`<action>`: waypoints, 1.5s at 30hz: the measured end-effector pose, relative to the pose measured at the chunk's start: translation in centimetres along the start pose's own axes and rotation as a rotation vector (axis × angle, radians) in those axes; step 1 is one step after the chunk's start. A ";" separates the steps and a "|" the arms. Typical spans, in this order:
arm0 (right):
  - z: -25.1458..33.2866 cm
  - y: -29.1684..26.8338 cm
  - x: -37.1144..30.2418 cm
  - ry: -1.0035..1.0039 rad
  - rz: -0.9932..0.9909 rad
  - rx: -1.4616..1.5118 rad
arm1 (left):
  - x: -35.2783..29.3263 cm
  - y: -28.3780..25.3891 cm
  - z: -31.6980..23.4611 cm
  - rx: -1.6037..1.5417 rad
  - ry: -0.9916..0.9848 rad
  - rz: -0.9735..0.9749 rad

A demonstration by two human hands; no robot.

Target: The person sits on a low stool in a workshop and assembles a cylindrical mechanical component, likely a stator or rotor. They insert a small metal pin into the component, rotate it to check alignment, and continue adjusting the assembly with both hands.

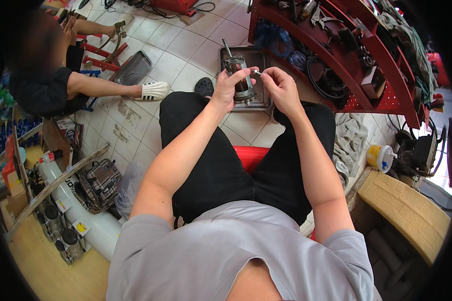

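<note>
My left hand (226,91) is wrapped round a metal cylinder (245,89) with flanged ends, tie rods along its sides and a rod sticking out of its far end. It is held upright above a grey metal tray (262,104) on the floor. Close beside the cylinder, my right hand (285,93) pinches a small shiny metal piece (256,72), perhaps a bolt or nut. The tip of that piece lies near my left fingers; whether it touches the cylinder I cannot tell.
At the right stands a red workbench (346,75) with tools and parts. A grey cloth (350,140) and white tub (379,157) lie nearby. At left sits another person (40,90), beside a second tray (134,67). A white tank (93,220) is lower left.
</note>
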State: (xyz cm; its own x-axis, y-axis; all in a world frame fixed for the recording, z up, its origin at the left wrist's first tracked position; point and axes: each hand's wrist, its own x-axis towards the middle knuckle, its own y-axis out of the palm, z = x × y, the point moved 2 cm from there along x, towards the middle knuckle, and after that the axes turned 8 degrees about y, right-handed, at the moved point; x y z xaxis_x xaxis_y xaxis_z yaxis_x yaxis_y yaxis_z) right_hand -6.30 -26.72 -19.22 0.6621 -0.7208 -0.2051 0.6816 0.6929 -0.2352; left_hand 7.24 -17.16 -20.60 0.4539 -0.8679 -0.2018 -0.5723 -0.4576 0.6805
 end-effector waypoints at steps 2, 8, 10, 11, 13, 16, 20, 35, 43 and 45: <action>0.5 -0.1 -0.2 0.008 -0.147 -0.039 | -0.1 -0.1 0.0 0.005 -0.026 -0.025; 0.1 -0.1 -0.1 -0.005 -0.096 0.007 | 0.2 -0.5 0.4 0.059 0.029 -0.017; 0.1 0.0 -0.1 -0.009 -0.072 0.030 | 0.2 -0.3 0.4 0.068 0.050 -0.033; 0.2 0.0 -0.2 -0.003 -0.056 0.011 | 0.2 -0.2 0.4 0.066 0.063 -0.021; 0.5 -0.1 -0.4 0.004 -0.024 -0.029 | 0.3 -0.2 0.3 0.062 0.092 0.002; 0.3 -0.1 -0.3 0.008 0.001 -0.024 | 0.7 -0.7 0.4 0.147 0.133 0.027; 0.5 0.0 -0.4 0.000 -0.021 -0.054 | 0.7 -0.8 0.6 0.213 0.153 -0.003; 0.2 0.8 -0.1 0.292 0.073 0.341 | 0.7 -0.9 1.1 0.278 0.166 -0.106; -0.9 1.7 0.3 0.020 -0.045 0.293 | 0.9 -1.3 1.6 0.235 0.116 -0.132; -0.4 1.8 0.0 -0.011 -0.060 0.256 | 1.0 -1.5 1.6 0.216 0.064 -0.153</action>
State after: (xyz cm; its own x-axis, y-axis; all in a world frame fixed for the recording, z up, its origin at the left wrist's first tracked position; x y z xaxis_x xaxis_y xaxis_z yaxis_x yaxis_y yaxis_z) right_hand -5.16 -25.50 -20.03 0.6207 -0.7612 -0.1879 0.7752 0.6317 0.0017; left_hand 7.41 -17.62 -22.93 0.5846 -0.7744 -0.2418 -0.6228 -0.6194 0.4780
